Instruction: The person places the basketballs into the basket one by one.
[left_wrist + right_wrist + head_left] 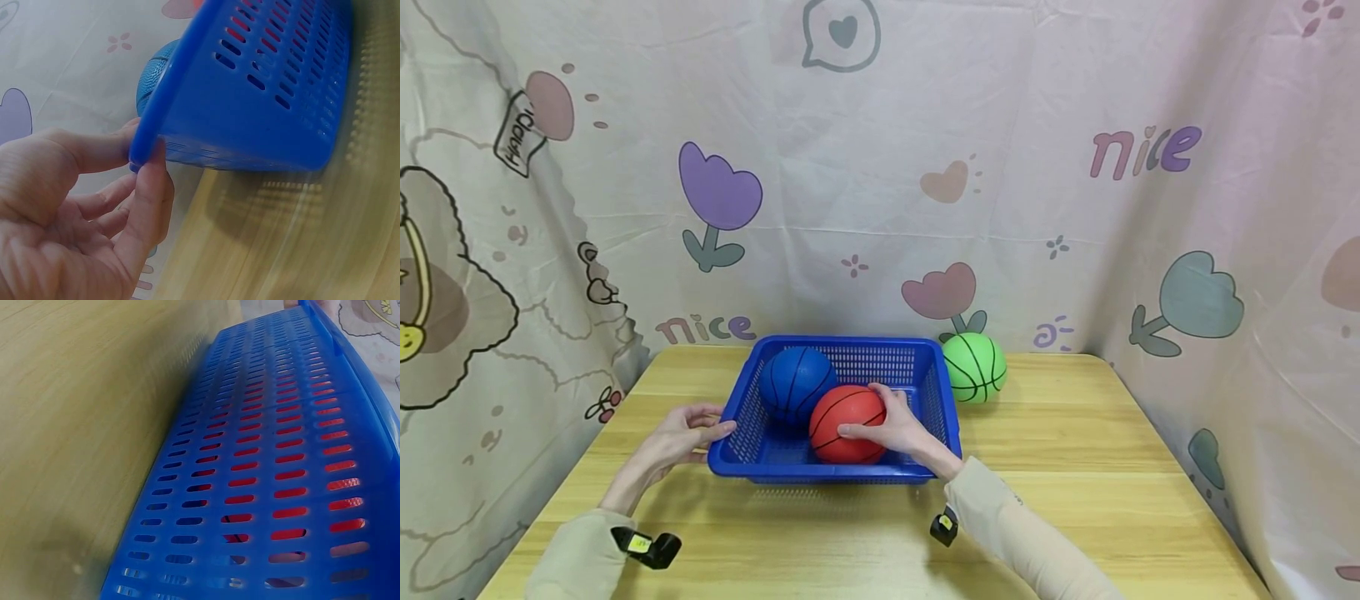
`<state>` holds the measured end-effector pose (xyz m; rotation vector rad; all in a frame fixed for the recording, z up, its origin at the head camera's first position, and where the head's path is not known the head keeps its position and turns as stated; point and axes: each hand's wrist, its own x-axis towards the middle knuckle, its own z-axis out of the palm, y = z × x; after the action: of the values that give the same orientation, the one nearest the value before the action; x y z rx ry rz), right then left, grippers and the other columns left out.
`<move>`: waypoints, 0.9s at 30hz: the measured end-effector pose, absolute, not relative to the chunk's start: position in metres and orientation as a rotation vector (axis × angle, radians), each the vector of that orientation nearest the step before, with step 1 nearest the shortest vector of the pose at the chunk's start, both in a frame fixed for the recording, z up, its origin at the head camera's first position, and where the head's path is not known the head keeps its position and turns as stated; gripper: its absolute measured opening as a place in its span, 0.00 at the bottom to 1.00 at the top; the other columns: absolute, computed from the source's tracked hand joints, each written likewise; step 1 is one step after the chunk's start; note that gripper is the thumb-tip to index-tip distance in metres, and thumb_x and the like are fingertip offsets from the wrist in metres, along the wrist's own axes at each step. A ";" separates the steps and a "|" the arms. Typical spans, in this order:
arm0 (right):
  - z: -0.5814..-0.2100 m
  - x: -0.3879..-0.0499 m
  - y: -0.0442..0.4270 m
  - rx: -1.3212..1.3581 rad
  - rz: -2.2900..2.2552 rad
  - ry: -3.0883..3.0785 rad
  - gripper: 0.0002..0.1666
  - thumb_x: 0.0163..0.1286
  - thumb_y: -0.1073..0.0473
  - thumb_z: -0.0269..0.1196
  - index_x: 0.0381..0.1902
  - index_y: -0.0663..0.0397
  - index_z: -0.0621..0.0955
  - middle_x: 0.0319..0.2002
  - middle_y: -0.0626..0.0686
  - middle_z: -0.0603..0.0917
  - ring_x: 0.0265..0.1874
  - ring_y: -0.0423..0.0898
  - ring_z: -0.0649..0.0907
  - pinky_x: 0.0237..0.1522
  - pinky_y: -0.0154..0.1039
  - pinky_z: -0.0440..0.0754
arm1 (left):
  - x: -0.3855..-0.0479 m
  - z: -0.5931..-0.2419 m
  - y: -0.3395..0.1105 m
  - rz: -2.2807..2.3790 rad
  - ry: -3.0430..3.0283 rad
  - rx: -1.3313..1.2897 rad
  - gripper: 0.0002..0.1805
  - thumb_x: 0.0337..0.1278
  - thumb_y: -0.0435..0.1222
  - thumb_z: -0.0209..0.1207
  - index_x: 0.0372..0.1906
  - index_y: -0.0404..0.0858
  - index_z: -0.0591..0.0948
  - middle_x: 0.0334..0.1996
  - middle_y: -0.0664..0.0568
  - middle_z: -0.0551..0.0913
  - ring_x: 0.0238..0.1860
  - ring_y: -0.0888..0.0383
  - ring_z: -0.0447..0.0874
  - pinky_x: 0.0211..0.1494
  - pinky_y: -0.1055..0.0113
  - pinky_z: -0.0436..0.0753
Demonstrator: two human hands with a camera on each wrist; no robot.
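Observation:
A blue plastic basket with slotted sides sits in the middle of the wooden table. Its left rim is pinched between the thumb and fingers of my left hand; the left wrist view shows this grip on the basket close up. Inside, toward the front, my right hand holds a red toy basketball, thumb on the near side and fingers over the right. Behind and left of it in the basket lies a blue basketball. From the right wrist, the basket wall hides my hand almost entirely.
A green basketball rests on the table just outside the basket's back right corner. The wooden table extends to both sides. A patterned cloth hangs behind the table and along its sides.

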<state>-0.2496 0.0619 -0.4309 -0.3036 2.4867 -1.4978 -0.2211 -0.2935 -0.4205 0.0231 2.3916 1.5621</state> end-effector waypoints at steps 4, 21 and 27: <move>-0.431 -0.249 0.062 -0.315 -1.470 2.486 0.58 0.55 0.39 0.75 0.76 0.51 0.61 0.64 0.66 0.64 0.60 0.62 0.76 0.59 0.58 0.82 | -0.221 -0.420 -0.294 1.563 2.391 0.025 0.36 0.71 0.42 0.59 0.70 0.20 0.62 0.54 0.36 0.80 0.42 0.62 0.85 0.45 0.59 0.89; -0.429 -0.247 0.061 -0.351 -1.392 2.517 0.56 0.57 0.34 0.72 0.75 0.48 0.62 0.63 0.65 0.64 0.57 0.61 0.77 0.56 0.57 0.83 | -0.222 -0.420 -0.293 1.561 2.394 0.026 0.37 0.71 0.42 0.59 0.70 0.20 0.61 0.55 0.36 0.79 0.42 0.63 0.84 0.44 0.60 0.89; -0.430 -0.247 0.059 -0.331 -1.385 2.519 0.58 0.57 0.32 0.71 0.76 0.48 0.60 0.64 0.65 0.63 0.58 0.62 0.77 0.57 0.57 0.83 | -0.222 -0.421 -0.294 1.561 2.389 0.032 0.36 0.71 0.42 0.59 0.70 0.20 0.62 0.54 0.36 0.80 0.43 0.62 0.84 0.46 0.58 0.89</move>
<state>-0.2471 0.0591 -0.4296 -0.3307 2.5193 -1.3854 -0.2216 -0.2941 -0.4209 0.0324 2.3894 1.5609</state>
